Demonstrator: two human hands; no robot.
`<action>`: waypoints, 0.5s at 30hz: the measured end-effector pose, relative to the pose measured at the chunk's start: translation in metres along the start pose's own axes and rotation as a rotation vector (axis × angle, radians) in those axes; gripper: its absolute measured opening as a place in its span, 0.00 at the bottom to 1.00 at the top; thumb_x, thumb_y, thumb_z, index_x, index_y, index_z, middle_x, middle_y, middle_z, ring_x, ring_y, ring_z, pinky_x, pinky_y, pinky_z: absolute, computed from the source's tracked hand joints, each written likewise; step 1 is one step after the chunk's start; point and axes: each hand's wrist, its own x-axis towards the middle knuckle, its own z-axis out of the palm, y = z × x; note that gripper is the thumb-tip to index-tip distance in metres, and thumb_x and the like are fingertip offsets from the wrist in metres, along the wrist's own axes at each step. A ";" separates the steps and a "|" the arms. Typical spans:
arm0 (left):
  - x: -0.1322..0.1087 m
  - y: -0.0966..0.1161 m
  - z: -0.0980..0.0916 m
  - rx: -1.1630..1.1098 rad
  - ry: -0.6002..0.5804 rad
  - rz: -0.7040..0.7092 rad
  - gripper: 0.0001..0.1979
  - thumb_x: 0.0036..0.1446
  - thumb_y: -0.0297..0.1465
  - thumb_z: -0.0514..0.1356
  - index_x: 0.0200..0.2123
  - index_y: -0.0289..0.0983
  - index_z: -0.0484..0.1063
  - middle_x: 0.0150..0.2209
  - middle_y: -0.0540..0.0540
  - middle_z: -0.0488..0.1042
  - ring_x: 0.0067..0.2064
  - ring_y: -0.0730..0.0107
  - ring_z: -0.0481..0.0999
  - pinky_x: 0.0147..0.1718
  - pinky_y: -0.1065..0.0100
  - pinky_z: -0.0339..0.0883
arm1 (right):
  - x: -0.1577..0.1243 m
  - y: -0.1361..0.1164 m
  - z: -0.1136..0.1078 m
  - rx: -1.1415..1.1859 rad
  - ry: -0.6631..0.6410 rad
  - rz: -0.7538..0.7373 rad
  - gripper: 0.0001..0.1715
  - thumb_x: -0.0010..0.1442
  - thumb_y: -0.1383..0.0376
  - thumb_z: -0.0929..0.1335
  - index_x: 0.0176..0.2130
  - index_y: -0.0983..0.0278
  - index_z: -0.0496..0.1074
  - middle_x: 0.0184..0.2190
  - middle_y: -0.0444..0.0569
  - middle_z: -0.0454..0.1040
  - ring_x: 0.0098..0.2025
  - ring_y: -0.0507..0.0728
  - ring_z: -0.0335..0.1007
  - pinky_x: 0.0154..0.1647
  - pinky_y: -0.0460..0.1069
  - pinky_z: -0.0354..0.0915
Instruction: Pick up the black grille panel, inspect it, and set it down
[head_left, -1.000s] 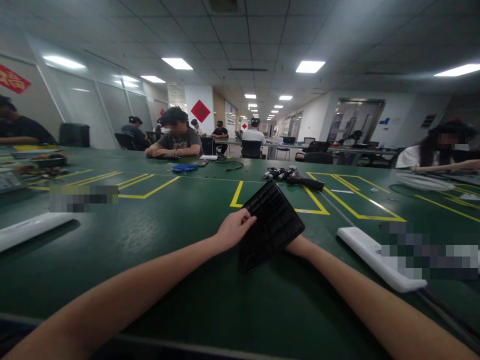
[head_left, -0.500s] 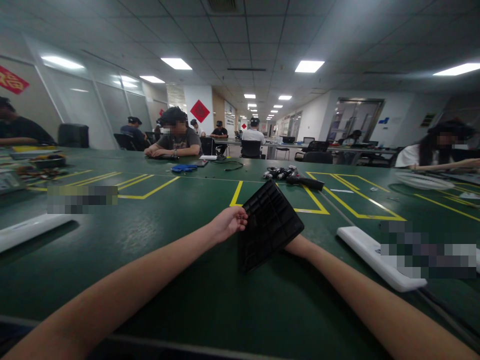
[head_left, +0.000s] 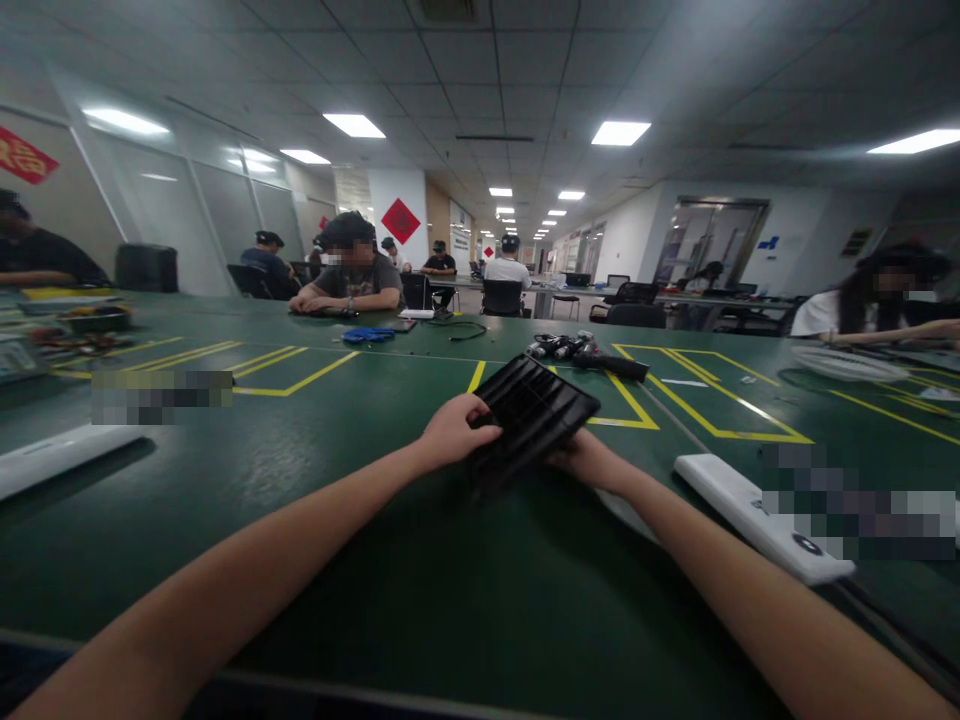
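Note:
Tilted above the green table [head_left: 360, 580] is a black compartment tray [head_left: 536, 410], its ribbed, divided side facing me. My left hand [head_left: 456, 430] grips the tray's left edge, with the thumb on the near face. My right hand [head_left: 589, 460] is at the tray's lower right edge; most of its fingers are hidden behind the tray, and it appears to support it from there. Just beyond the tray lies a bundle of black and silver parts [head_left: 559, 345] beside a black cylinder [head_left: 619, 367].
White power strips lie at right [head_left: 761, 520] and left [head_left: 67, 458]. Yellow tape [head_left: 322, 375] marks outlines on the table. A blue item [head_left: 367, 335] and a thin cable [head_left: 469, 330] are farther back. Co-workers sit across the table and at right.
The tray has tipped flatter, its lower edge rising. My left hand has closed further onto its left edge, thumb now over the face; more of my right hand shows.

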 end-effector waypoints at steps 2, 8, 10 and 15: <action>0.007 -0.019 -0.017 0.126 0.055 -0.170 0.17 0.46 0.43 0.56 0.31 0.35 0.70 0.32 0.45 0.71 0.33 0.66 0.69 0.29 0.70 0.60 | 0.001 0.012 -0.021 -0.276 0.053 0.178 0.25 0.51 0.66 0.67 0.50 0.66 0.66 0.46 0.53 0.71 0.49 0.60 0.65 0.51 0.56 0.60; 0.012 -0.089 -0.063 0.493 -0.027 -0.700 0.28 0.45 0.50 0.51 0.33 0.31 0.74 0.39 0.32 0.74 0.41 0.48 0.73 0.34 0.62 0.64 | -0.014 0.048 -0.065 -0.886 0.025 0.665 0.18 0.58 0.61 0.62 0.45 0.69 0.67 0.44 0.61 0.70 0.46 0.64 0.66 0.44 0.54 0.60; 0.009 -0.105 -0.067 0.526 -0.075 -0.764 0.30 0.45 0.50 0.52 0.36 0.29 0.74 0.44 0.30 0.72 0.45 0.45 0.71 0.36 0.60 0.65 | -0.018 0.054 -0.063 -0.934 -0.026 0.746 0.18 0.59 0.60 0.61 0.44 0.70 0.68 0.44 0.62 0.69 0.46 0.65 0.66 0.43 0.54 0.60; 0.008 -0.108 -0.069 0.562 -0.097 -0.709 0.28 0.50 0.46 0.49 0.40 0.27 0.72 0.45 0.28 0.70 0.46 0.44 0.70 0.39 0.58 0.64 | -0.017 0.052 -0.057 -0.960 0.031 0.794 0.31 0.59 0.51 0.57 0.51 0.72 0.63 0.50 0.65 0.65 0.52 0.72 0.59 0.47 0.61 0.57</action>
